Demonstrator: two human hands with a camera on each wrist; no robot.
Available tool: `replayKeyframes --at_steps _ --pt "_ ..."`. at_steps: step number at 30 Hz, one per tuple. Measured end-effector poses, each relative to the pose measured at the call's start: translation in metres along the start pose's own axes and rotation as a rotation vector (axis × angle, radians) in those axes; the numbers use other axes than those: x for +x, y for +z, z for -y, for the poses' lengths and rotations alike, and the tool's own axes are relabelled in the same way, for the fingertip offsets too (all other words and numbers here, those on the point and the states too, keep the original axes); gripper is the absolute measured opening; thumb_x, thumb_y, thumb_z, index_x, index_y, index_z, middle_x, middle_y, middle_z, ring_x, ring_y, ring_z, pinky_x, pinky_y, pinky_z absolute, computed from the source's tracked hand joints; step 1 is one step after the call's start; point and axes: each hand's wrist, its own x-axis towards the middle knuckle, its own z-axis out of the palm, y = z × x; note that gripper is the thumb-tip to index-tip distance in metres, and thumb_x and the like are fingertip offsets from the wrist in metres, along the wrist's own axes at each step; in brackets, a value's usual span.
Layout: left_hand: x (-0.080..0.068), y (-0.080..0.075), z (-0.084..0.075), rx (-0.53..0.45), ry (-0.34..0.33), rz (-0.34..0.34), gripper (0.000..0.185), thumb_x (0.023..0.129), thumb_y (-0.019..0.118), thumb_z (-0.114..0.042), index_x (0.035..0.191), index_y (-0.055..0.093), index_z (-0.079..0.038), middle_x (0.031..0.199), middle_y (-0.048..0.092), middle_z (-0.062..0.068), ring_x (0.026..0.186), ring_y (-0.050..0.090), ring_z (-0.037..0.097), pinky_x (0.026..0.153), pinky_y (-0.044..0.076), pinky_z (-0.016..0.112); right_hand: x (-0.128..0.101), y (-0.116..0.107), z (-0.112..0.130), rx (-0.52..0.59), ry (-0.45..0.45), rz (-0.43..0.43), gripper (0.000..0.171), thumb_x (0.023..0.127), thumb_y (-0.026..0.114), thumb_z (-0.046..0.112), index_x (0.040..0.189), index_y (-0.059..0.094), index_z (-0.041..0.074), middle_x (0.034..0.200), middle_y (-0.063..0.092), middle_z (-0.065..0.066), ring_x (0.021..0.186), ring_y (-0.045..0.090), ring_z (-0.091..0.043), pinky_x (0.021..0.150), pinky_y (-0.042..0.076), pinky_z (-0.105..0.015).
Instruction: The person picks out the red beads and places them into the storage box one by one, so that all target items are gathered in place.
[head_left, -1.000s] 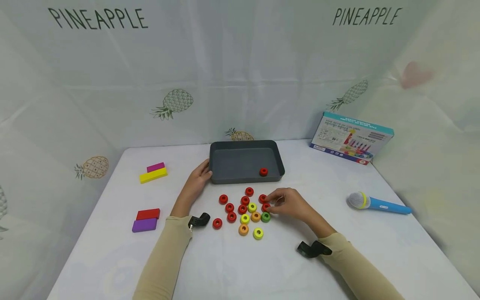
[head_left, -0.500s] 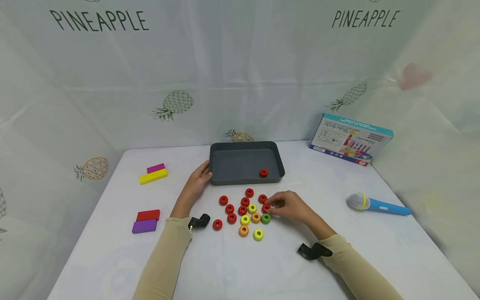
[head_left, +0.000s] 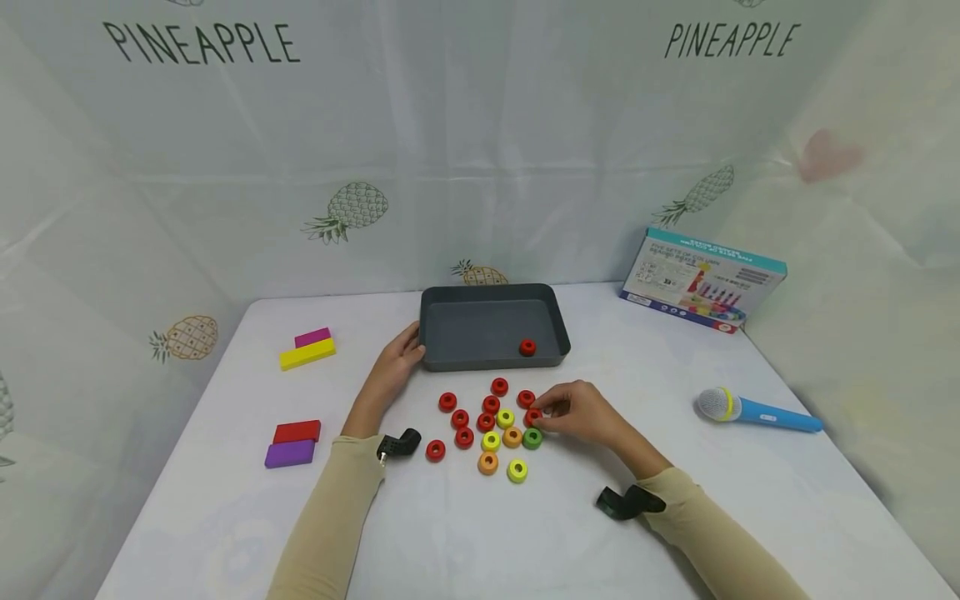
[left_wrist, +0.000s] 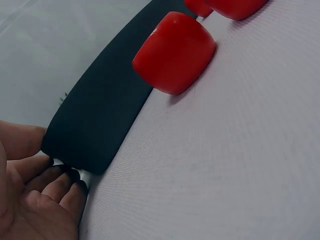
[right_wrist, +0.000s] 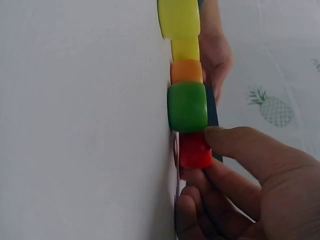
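Observation:
In the head view my left hand [head_left: 392, 367] holds the left side of a dark grey tray [head_left: 491, 364], with its thumb near the front corner. The left wrist view shows the fingers [left_wrist: 62, 187] curled at the tray's end. A single red bead [head_left: 528, 347] with a hole lies inside the tray. My right hand [head_left: 581, 410] pinches another red bead [right_wrist: 196, 151] between thumb and forefinger, at the right side of a loose group of beads. Right beside that bead sits a green bead [head_left: 532, 438]. Several red, yellow and orange beads [head_left: 512, 437] lie in front of the tray.
Yellow and magenta blocks [head_left: 307, 354] lie at the back left of the white table, with red and purple blocks [head_left: 289, 453] closer in. On the right are a blue toy microphone [head_left: 776, 415] and a printed box [head_left: 701, 279] leaning against the back curtain.

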Motion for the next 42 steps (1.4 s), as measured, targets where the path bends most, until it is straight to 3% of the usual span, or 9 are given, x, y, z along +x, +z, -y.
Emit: replayKeyframes --at_steps 9,19,22,26,30,42 --pt "0.002 -0.001 0.001 0.023 -0.019 -0.015 0.062 0.104 0.047 -0.014 0.162 0.024 -0.008 0.169 0.024 0.010 0.155 0.026 0.027 0.126 0.026 0.043 0.011 -0.021 0.014 0.004 -0.014 -0.028 0.020 0.084 0.082 0.018 0.104 0.080 0.014 0.098 0.077 0.001 0.088 0.067 -0.013 0.078 0.059 -0.022" --pt "0.002 -0.003 0.003 0.001 -0.019 0.009 0.062 0.106 0.047 -0.015 0.162 0.021 -0.009 0.169 0.021 0.012 0.156 0.024 0.028 0.127 0.024 0.043 0.033 -0.044 0.019 0.006 0.006 -0.067 0.018 0.087 0.080 0.019 0.104 0.080 0.012 0.099 0.078 -0.002 0.087 0.068 -0.016 0.077 0.060 -0.023" --pt "-0.002 -0.004 -0.006 -0.014 -0.038 0.029 0.062 0.106 0.045 -0.012 0.162 0.018 -0.005 0.169 0.019 0.015 0.156 0.022 0.030 0.127 0.024 0.043 0.045 -0.052 0.018 -0.005 0.019 -0.089 0.019 0.087 0.080 0.021 0.104 0.080 0.012 0.097 0.077 -0.003 0.086 0.066 -0.018 0.073 0.059 -0.025" --pt "-0.001 -0.004 -0.007 -0.005 -0.056 0.039 0.063 0.106 0.045 -0.010 0.162 0.017 -0.004 0.169 0.018 0.016 0.156 0.022 0.031 0.127 0.025 0.044 0.059 -0.060 0.015 -0.018 0.043 -0.112 0.022 0.087 0.080 0.024 0.106 0.080 0.012 0.098 0.077 -0.004 0.086 0.064 -0.020 0.070 0.057 -0.028" --pt "0.003 -0.003 0.003 -0.007 -0.044 0.014 0.062 0.106 0.048 -0.014 0.162 0.021 -0.009 0.169 0.021 0.012 0.156 0.025 0.028 0.127 0.026 0.043 0.073 -0.064 0.014 -0.029 0.063 -0.120 0.023 0.088 0.079 0.026 0.107 0.080 0.013 0.100 0.077 -0.005 0.087 0.065 -0.021 0.071 0.057 -0.029" --pt "0.000 -0.003 0.001 0.003 -0.055 0.010 0.062 0.105 0.048 -0.015 0.162 0.024 -0.010 0.169 0.023 0.009 0.155 0.027 0.026 0.126 0.028 0.043 0.111 -0.064 0.009 -0.054 0.114 -0.150 0.026 0.093 0.074 0.023 0.114 0.077 0.009 0.109 0.076 -0.010 0.096 0.070 -0.022 0.083 0.061 -0.036"
